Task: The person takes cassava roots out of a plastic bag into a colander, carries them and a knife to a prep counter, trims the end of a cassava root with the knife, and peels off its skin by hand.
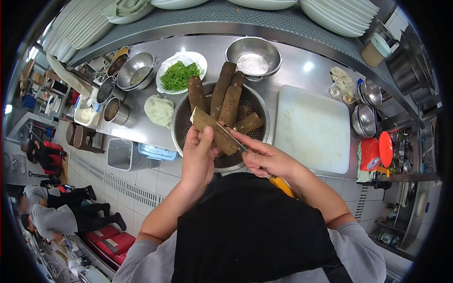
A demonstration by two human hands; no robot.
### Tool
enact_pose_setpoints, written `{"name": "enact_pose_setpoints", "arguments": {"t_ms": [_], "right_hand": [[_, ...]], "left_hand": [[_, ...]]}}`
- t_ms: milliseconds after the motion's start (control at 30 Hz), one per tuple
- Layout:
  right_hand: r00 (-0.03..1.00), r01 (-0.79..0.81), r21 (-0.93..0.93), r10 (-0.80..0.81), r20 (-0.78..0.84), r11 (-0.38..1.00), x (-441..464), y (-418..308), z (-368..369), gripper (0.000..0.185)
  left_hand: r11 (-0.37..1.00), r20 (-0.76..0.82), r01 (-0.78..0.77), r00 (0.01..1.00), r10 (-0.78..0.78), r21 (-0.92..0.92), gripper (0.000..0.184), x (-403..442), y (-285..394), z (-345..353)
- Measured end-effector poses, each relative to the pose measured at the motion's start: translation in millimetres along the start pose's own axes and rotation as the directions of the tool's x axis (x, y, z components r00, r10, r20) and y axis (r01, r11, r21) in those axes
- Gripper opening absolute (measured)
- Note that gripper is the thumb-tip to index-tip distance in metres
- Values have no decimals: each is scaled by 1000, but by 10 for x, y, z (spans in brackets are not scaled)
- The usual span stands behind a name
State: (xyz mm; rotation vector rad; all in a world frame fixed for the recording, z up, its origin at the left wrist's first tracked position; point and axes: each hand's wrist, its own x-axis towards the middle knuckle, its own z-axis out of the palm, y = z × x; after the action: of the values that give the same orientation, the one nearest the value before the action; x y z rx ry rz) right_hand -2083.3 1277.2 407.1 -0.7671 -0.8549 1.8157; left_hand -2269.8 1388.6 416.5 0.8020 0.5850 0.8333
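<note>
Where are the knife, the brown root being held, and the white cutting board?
Knife (232, 137): head view, on the metal blade.
Held brown root (220, 135): head view, on the skin near its middle.
White cutting board (312, 129): head view, on the middle of its top face.

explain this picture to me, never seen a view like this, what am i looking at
There's no machine: these are a person's bare hands, seen from one camera worn on the head, looking forward and down. The left hand holds a thick brown root; the right hand holds a yellow-handled knife, its blade along the root. Below is a metal colander holding more roots. Around it on the steel counter are a white cutting board and plated greens.
</note>
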Motion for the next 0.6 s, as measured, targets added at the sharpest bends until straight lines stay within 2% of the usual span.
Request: {"name": "enact_pose_setpoints", "arguments": {"t_ms": [133, 200, 233, 300, 433, 500, 533, 600], "right_hand": [[1000, 12, 21, -12, -6, 1000, 26, 65, -48, 73], [995, 100, -178, -99, 15, 979, 34, 78, -53, 71], [995, 99, -179, -98, 17, 979, 37, 79, -44, 71], [991, 96, -327, -119, -53, 940, 36, 84, -25, 70], [990, 99, -344, -128, -63, 934, 38, 134, -35, 68], [996, 81, -185, -88, -30, 979, 35, 139, -42, 68], [996, 81, -186, -88, -30, 979, 40, 144, -51, 68], [998, 63, -28, -63, 1, 998, 59, 135, -79, 68]], "left_hand": [[999, -53, 40, 998, -40, 11, 36, 10, -28, 0], [998, -91, 57, 994, -53, 40, 37, 6, -38, 13], [998, -92, 55, 994, -51, 40, 37, 4, -41, 12], [998, -83, 36, 996, -32, 49, 38, 6, -51, 13], [998, -101, 30, 995, -24, 60, 40, -15, -47, 73], [997, -63, -29, 998, 24, -70, 41, -24, -71, 118], [997, -62, -29, 998, 24, -71, 41, -18, -83, 134], [971, -61, -16, 998, 1, -237, 43, 19, -100, 170]]}}
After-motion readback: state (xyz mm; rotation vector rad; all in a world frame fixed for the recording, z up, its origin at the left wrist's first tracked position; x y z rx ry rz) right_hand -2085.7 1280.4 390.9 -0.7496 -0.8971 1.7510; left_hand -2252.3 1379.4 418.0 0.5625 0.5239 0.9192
